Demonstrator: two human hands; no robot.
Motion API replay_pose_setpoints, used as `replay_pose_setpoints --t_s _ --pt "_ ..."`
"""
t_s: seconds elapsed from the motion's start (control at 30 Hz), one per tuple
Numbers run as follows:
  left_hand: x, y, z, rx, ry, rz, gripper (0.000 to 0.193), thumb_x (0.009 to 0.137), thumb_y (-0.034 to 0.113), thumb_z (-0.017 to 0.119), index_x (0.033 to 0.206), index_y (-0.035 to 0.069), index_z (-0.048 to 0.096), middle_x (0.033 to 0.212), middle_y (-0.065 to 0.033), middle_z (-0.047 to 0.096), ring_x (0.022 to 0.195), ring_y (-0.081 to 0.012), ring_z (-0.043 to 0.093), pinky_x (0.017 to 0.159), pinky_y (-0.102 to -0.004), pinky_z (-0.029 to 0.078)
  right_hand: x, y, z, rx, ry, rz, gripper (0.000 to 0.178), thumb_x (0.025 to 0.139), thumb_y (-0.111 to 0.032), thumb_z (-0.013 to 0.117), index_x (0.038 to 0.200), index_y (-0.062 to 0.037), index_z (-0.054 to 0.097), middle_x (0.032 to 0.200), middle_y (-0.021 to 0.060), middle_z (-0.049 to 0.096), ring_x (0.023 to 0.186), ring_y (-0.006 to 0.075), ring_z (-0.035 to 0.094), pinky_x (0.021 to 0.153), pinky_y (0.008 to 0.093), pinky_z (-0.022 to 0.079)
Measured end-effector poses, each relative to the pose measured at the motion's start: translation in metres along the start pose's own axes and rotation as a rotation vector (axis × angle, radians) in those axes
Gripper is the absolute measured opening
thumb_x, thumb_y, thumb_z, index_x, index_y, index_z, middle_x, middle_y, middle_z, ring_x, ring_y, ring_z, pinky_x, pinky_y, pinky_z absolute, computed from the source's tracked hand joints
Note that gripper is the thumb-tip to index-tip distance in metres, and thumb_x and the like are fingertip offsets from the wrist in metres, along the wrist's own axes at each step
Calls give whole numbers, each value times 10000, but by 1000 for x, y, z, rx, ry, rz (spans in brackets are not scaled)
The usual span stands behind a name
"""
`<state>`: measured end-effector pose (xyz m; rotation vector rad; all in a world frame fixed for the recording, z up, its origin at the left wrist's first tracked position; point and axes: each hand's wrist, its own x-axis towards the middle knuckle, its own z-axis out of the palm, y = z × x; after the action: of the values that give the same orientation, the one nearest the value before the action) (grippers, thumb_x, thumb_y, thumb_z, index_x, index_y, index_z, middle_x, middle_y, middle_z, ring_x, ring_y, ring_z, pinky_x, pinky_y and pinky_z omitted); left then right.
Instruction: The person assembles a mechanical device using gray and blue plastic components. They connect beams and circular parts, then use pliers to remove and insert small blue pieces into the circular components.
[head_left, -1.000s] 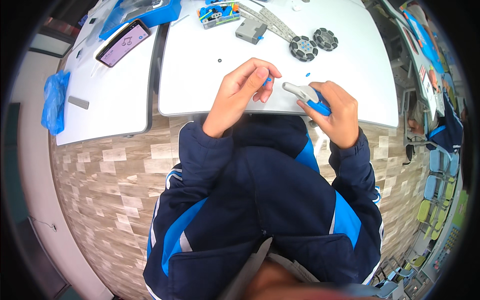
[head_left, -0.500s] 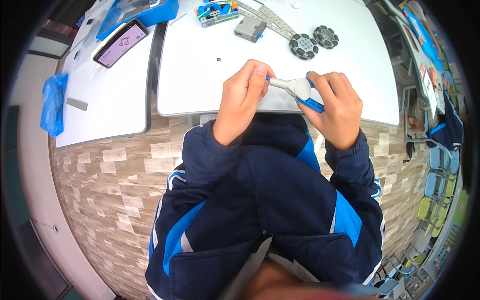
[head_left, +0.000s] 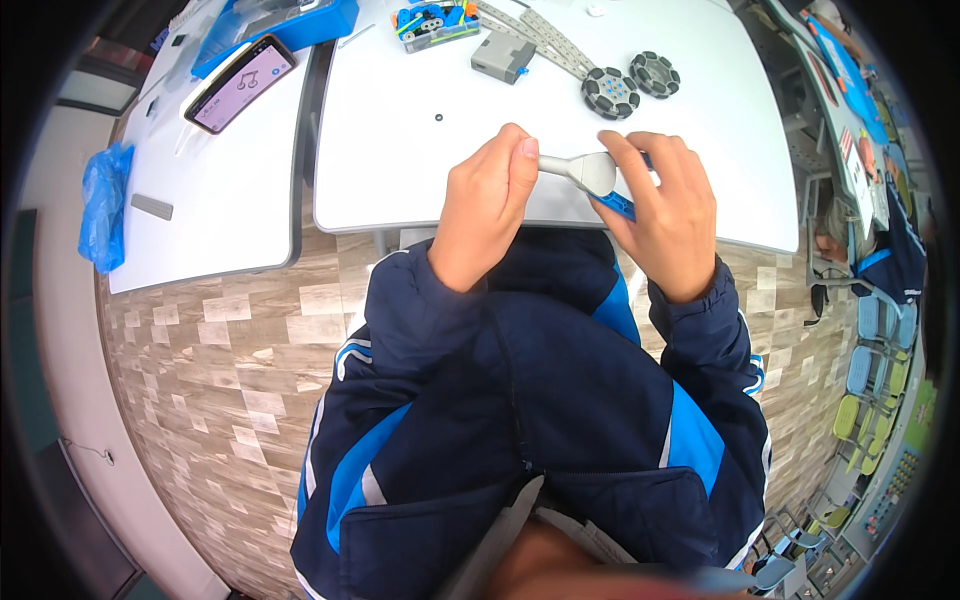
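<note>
A light grey hand tool with a rounded body (head_left: 598, 174), a thin stem and blue parts is held over the near edge of the white table. My left hand (head_left: 487, 200) closes around the stem's tip, hiding that end. My right hand (head_left: 672, 205) grips the wide end; its thumb lies along a blue lever (head_left: 615, 205) and its fingers curl over the far side. Whether the left fingers also pinch a small part cannot be made out. Beyond my left hand, a small black ring (head_left: 438, 118) lies on the table.
Two black-rimmed wheels (head_left: 609, 93) lie near perforated grey beams (head_left: 545, 42). A grey box-shaped module (head_left: 502, 57) and a clear tub of colourful parts (head_left: 436, 27) are at the back. On the left table (head_left: 225, 190) are a propped phone (head_left: 241, 84), a blue bag (head_left: 106, 208) and a grey bar (head_left: 152, 207).
My right fingers have shifted over the tool's wide end, covering more of its blue parts. The left hand has closed further over the stem's tip, where blue showed before.
</note>
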<state>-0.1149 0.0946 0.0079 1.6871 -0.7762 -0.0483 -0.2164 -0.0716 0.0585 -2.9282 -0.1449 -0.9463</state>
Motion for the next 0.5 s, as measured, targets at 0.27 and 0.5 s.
replay_pose_setpoints --t_s 0.27,0.5 --pt "-3 -15 -2 194 128 278 328 1034 173 476 746 20 520 559 -119 437 465 -311 466 469 -383 381 -18 -7 20 189 -141 -64 364 739 -209 814 998 -69 600 704 45 551 597 213 601 490 350 460" --pt "4 -3 -10 128 140 461 368 999 91 468 637 29 495 510 -78 423 395 -249 440 436 -367 358 -21 -28 3 929 -515 488 301 938 -268 700 782 -15 648 546 77 570 444 214 519 469 296 420"
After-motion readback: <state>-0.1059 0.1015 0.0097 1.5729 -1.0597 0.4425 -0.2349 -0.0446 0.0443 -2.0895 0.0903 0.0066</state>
